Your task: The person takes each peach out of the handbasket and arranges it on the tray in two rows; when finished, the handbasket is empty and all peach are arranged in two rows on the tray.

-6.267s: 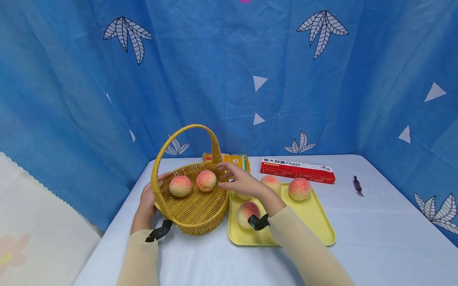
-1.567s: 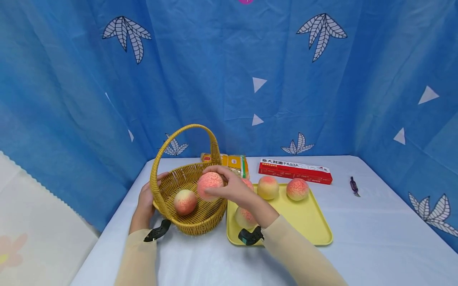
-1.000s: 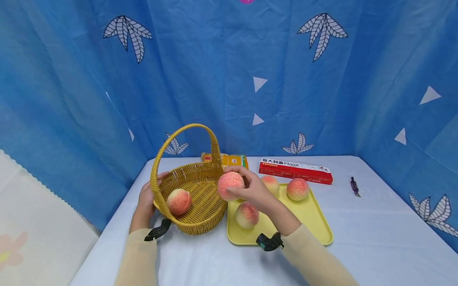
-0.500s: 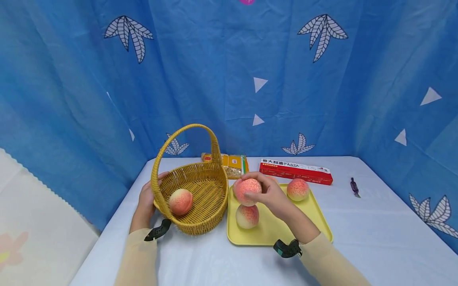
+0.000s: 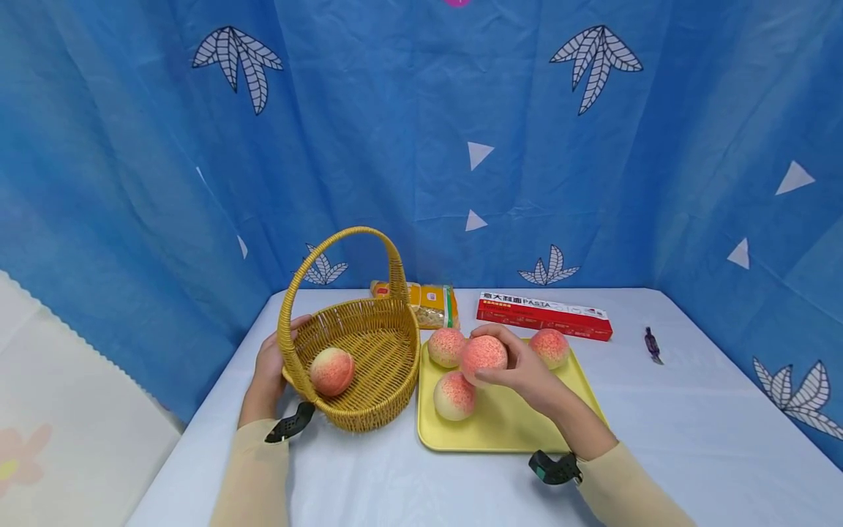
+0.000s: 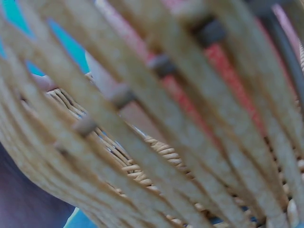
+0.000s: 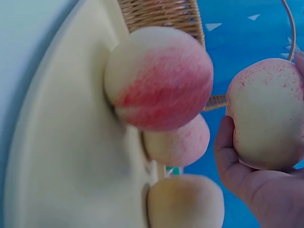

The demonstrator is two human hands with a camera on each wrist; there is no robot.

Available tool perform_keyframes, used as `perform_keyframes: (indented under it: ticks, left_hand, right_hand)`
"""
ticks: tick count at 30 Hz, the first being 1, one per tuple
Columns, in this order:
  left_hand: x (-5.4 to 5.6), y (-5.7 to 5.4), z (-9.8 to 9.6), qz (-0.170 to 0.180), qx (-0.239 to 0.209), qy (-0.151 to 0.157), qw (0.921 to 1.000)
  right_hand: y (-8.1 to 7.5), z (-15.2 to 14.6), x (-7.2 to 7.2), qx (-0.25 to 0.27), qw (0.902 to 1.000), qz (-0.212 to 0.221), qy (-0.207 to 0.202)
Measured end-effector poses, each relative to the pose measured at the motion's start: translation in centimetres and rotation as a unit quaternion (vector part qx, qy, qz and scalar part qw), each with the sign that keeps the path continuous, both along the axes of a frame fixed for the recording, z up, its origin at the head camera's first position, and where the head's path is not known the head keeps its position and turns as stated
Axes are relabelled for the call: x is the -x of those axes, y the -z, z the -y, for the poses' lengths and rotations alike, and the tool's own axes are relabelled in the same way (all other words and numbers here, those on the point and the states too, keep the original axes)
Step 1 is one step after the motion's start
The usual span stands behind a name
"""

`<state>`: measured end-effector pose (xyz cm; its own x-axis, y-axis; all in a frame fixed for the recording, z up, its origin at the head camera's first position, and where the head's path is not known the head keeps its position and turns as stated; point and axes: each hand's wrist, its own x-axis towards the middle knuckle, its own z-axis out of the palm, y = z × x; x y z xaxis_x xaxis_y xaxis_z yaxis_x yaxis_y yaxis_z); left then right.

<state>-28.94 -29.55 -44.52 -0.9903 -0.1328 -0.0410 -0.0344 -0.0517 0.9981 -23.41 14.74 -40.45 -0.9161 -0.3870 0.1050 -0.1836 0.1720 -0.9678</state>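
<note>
A yellow wicker basket [image 5: 385, 388] with a tall arched handle stands at centre left, one peach [image 5: 332, 371] lying inside it. My left hand [image 5: 268, 366] grips the basket's left side, its fingers partly hidden by handle and rim. The left wrist view is filled by blurred weave [image 6: 142, 109]. To the basket's right is a yellow tray [image 5: 520, 432]. Over it my right hand [image 5: 527, 369] holds a peach [image 5: 484, 357] between thumb and fingers. On the tray sit a front peach [image 5: 454, 396], a back-left peach [image 5: 446, 347] and a back-right peach [image 5: 550, 347].
Behind the basket lies an orange-and-clear food packet [image 5: 431, 304]. A red pasta box [image 5: 543, 317] lies behind the tray, and a small purple-wrapped item [image 5: 652, 345] is farther right. A blue patterned curtain [image 5: 421, 146] closes off the back and sides.
Two peaches were in the basket at first. My right hand has taken one out and carried it right, over the tray. The other peach has shifted slightly; my left hand has stayed put.
</note>
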Motion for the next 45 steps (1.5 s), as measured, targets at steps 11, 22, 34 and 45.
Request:
perform_keyframes:
  ticks: [11, 22, 34, 45]
  left_hand:
    - [0.0, -0.1, 0.0, -0.002, 0.003, -0.003, 1.0000]
    - [0.0, -0.2, -0.2, -0.002, -0.005, -0.002, 1.0000]
    - [-0.1, -0.2, -0.1, -0.012, -0.006, 0.001, 0.9999]
    - [-0.2, 0.1, 0.1, -0.024, -0.011, 0.003, 0.9996]
  right_hand:
    - [1.5, -1.7, -0.2, -0.053, 0.9977, 0.015, 0.040]
    - [2.8, -2.3, -0.2, -0.066, 0.9969, 0.023, 0.036]
    - [3.6, -3.0, 0.1, -0.131, 0.9905, 0.034, 0.021]
    - [4.2, -3.3, 0.3, -0.140, 0.9888, 0.047, 0.018]
